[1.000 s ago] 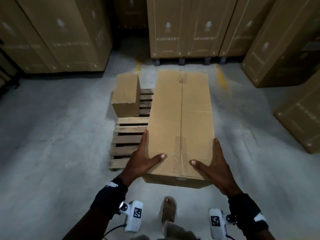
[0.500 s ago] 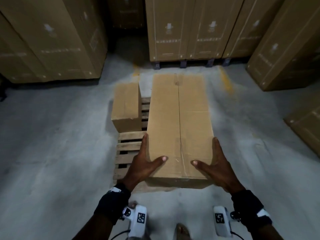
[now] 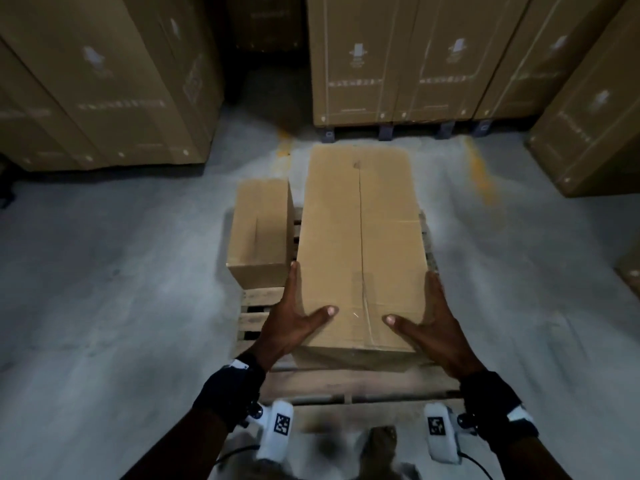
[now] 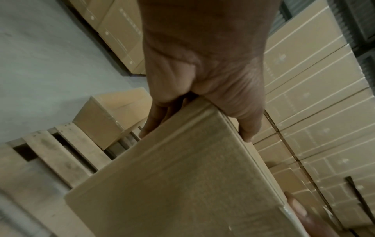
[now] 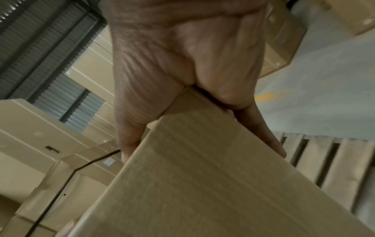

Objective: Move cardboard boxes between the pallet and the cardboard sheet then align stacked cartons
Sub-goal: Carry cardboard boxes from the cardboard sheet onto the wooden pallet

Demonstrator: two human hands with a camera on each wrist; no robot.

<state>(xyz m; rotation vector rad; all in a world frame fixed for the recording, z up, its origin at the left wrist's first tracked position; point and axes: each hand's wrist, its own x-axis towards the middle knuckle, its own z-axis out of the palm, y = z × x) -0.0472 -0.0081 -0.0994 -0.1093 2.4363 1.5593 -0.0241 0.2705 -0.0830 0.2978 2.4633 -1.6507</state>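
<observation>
A long brown cardboard box (image 3: 360,254) lies lengthwise over the right part of the wooden pallet (image 3: 346,382), its near end between my hands. My left hand (image 3: 299,306) presses the box's left side with straight fingers and lays its thumb on top. My right hand (image 3: 431,308) mirrors this on the right side. In the wrist views, the left hand (image 4: 202,80) and right hand (image 5: 182,64) straddle the top edges of the box (image 4: 182,184) (image 5: 202,184). A smaller box (image 3: 259,230) stands on the pallet's left side, close beside the long one. I cannot tell whether the long box touches the slats.
Tall stacked cartons (image 3: 398,64) wall in the back, left and right. Grey concrete floor (image 3: 104,306) surrounds the pallet, with yellow paint marks (image 3: 481,174). Bare pallet slats (image 5: 334,168) (image 4: 61,152) show beside the box. My foot (image 3: 381,441) is just behind the pallet's near edge.
The long box has travelled forward and down with both hands, from beside the pallet's front to over its right side, next to the smaller box. I have stepped closer.
</observation>
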